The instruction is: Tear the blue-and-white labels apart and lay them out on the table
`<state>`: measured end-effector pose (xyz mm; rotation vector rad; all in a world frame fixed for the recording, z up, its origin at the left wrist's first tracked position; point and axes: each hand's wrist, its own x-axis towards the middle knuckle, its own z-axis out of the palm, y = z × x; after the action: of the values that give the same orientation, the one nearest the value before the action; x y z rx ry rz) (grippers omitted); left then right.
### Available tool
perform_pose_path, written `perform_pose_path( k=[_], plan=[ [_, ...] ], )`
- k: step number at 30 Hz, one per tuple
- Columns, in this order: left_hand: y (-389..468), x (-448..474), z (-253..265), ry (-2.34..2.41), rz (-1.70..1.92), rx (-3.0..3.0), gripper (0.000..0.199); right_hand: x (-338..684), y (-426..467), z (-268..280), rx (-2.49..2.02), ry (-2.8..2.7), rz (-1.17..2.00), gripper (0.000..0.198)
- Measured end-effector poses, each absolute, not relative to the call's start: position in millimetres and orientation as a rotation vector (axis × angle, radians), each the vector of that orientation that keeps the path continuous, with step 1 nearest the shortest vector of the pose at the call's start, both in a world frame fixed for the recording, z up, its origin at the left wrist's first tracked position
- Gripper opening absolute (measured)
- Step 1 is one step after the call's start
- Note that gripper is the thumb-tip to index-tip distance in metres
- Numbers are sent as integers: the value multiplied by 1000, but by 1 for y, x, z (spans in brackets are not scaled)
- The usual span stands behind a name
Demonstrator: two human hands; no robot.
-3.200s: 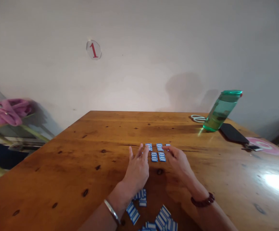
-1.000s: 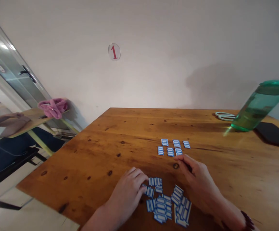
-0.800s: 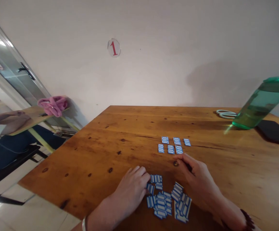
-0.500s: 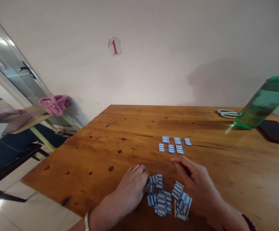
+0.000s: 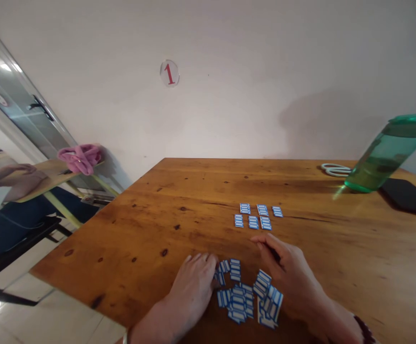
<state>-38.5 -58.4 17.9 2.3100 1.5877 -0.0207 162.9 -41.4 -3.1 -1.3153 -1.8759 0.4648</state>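
Observation:
Small blue-and-white striped pieces lie in an overlapping pile near the front of the table. Beside its upper left, my left hand rests palm down, fingers stretched loosely and bent at the tips, right at a few loose pieces; its thumb is mostly hidden. My right hand hovers to the right of the pile, thumb and forefinger together and the other fingers curled in, with nothing visible between them. Past its fingertips, several similar pieces lie apart in two short rows.
On the wooden table, a green bottle stands at the right by a dark flat object and a white loop. Another person's arms rest on a side table at left, near a pink cloth.
My left hand has shifted slightly down, and a loose piece beside it now lies straighter and apart from its neighbour. My right hand keeps nearly the same pose. The view has moved a little.

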Motion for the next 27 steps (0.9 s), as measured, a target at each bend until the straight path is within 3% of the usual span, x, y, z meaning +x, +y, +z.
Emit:
perform_pose_path(
  k=[27],
  plan=[
    [-73,-39,16,1730,45,2252,21,142,-45,-6,-1259,-2168,380,19]
  ],
)
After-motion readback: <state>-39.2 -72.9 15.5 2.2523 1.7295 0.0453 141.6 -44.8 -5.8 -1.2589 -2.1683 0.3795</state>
